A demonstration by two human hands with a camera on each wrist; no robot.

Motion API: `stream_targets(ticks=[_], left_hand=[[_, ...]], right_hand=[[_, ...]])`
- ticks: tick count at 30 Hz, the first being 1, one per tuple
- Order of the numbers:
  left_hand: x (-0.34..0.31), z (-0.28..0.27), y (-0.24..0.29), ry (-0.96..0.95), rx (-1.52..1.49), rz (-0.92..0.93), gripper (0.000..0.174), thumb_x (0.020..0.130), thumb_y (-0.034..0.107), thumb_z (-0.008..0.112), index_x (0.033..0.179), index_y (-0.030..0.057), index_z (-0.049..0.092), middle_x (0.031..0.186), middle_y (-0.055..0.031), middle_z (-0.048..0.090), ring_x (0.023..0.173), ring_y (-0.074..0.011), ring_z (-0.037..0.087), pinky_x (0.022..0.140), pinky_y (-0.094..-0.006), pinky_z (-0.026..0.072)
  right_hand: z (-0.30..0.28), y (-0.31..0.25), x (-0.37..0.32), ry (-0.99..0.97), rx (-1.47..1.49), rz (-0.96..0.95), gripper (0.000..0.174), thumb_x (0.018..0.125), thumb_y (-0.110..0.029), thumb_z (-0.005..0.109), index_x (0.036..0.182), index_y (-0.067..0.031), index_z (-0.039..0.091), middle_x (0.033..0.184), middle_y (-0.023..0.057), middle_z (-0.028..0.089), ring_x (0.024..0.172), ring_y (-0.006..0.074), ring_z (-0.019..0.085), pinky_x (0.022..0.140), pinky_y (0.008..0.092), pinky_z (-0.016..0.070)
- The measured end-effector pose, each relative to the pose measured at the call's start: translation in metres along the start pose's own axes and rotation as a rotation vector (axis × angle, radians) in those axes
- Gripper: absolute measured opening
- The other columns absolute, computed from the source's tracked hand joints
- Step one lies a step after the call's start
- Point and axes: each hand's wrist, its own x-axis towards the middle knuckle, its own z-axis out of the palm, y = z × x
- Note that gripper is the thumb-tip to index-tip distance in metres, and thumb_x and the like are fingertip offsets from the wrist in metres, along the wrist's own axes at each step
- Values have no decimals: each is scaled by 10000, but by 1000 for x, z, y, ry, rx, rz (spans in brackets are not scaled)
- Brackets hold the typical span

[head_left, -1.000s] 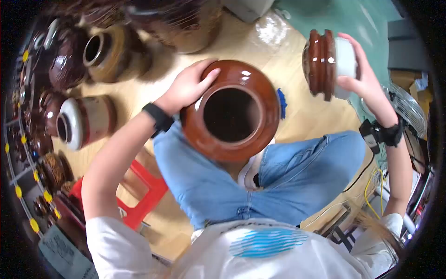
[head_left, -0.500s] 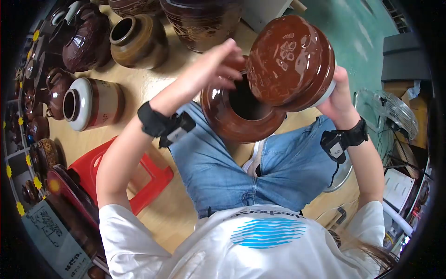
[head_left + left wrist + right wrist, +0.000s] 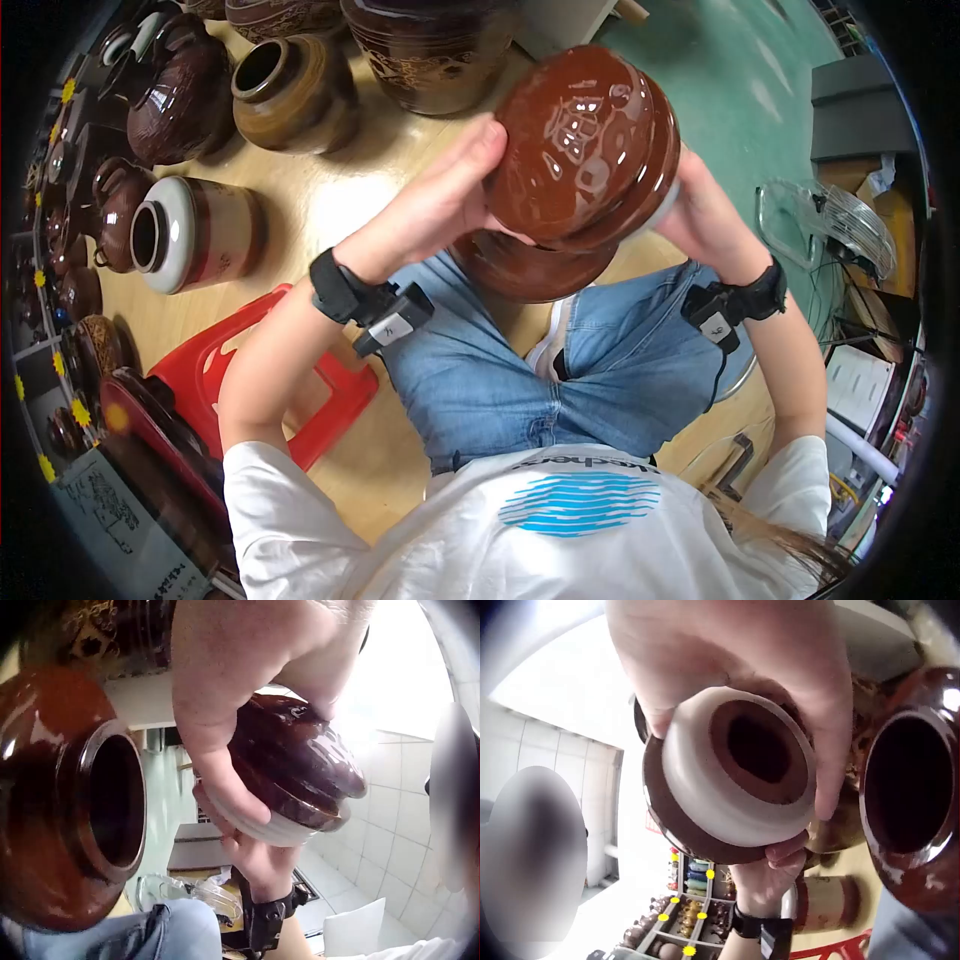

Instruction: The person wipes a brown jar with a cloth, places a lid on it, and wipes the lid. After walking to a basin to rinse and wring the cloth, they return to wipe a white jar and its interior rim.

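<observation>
Left hand (image 3: 440, 205) grips the brown lid-like piece (image 3: 570, 150) by its near edge, one digit up against the glazed dome, others underneath; the left wrist view shows a finger reaching down onto the white ring (image 3: 262, 825). Right hand (image 3: 705, 215) grips the same piece from the opposite side, thumb and fingers straddling that white ring. Both hands full, neither free. Two-sided hold probably because the glaze looks slick and the piece bulky; the paler ring looks matt, so likely the better grip.

Piece is up in the air, tilted, dome toward the head camera, ring and its dark hollow facing the right wrist camera. From the head it overlaps the brown jar (image 3: 540, 275), but the wrist views show the two apart, jar mouth uncovered. Jar is by the legs in jeans (image 3: 440, 365), which probably keep it within reach and fenced in; whether they touch it, cannot tell.

Further out: red stool (image 3: 190, 375) left of the person, cream-and-brown jar (image 3: 220, 230) beyond it, tan jar (image 3: 310, 110) and large dark jar (image 3: 430, 65) ahead on the wooden floor. They stand outside the hands' space, seemingly set aside. Fan (image 3: 855, 230) off to the right.
</observation>
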Motion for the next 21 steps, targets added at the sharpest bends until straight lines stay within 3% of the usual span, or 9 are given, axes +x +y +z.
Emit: stream_targets(ticks=[2, 3, 5, 6, 7, 9, 10, 13, 21], left_hand=[[1, 1, 9, 194, 239, 155, 671, 869, 446, 477, 1316, 25, 206, 1275, -148, 376, 1130, -245, 464, 775, -384, 517], [1, 5, 14, 190, 237, 153, 671, 869, 446, 477, 1316, 25, 206, 1275, -148, 376, 1130, -245, 464, 775, -384, 517], [1, 15, 25, 323, 479, -4, 672, 873, 448, 471, 1345, 47, 210, 1260, -114, 415, 1155, -197, 434, 837, -351, 479], [3, 16, 23, 347, 549, -16, 697, 851, 434, 522, 1333, 28, 225, 1237, -126, 425, 1122, -192, 457, 787, -316, 500], [5, 17, 22, 346, 548, -16, 697, 851, 434, 522, 1333, 28, 225, 1237, -126, 425, 1122, -192, 457, 787, -316, 500], [7, 19, 21, 289, 705, -104, 725, 830, 444, 549, 1327, 19, 236, 1229, -129, 433, 1098, -196, 473, 743, -306, 514], [9, 19, 20, 262, 714, -104, 743, 814, 397, 592, 1335, 14, 227, 1233, -135, 433, 1072, -196, 492, 700, -289, 525], [11, 15, 14, 196, 719, -73, 762, 801, 339, 629, 1347, 15, 207, 1225, -140, 445, 1042, -200, 514, 687, -276, 527], [11, 7, 2, 187, 832, -73, 750, 804, 266, 639, 1345, -9, 197, 1217, -149, 461, 1005, -183, 522, 686, -276, 527]], right_hand=[[5, -10, -2, 77, -202, -33, 571, 918, -416, 346, 1348, -54, 245, 1287, 120, 413, 1166, 232, 436, 851, 403, 486], [-1, -13, 0, 82, -202, -32, 571, 918, -416, 346, 1348, -54, 245, 1287, 120, 413, 1166, 232, 436, 851, 403, 486], [-16, -19, 2, -66, 51, 104, 543, 928, -390, 351, 1336, -44, 258, 1293, 112, 392, 1107, 229, 480, 809, 424, 500], [-17, -18, 3, -66, 32, 141, 567, 922, -410, 365, 1331, -28, 267, 1279, 111, 401, 1108, 216, 472, 812, 401, 500], [-16, -16, 2, -64, 31, 141, 567, 922, -410, 365, 1331, -28, 267, 1279, 111, 401, 1108, 216, 472, 812, 401, 500], [-11, -6, -1, 123, -299, 165, 630, 883, -466, 428, 1319, -29, 299, 1254, 111, 429, 1101, 207, 474, 834, 368, 483], [-12, -1, -1, 175, -398, 161, 701, 831, -491, 510, 1306, -13, 317, 1240, 121, 441, 1099, 197, 470, 861, 333, 451], [-4, 2, 0, 237, -461, 173, 735, 797, -481, 565, 1286, 17, 335, 1223, 139, 456, 1083, 203, 481, 878, 326, 424], [-29, 15, 8, 154, -591, 271, 700, 782, -479, 590, 1193, 66, 435, 1107, 142, 544, 1039, 195, 505, 905, 300, 384]])
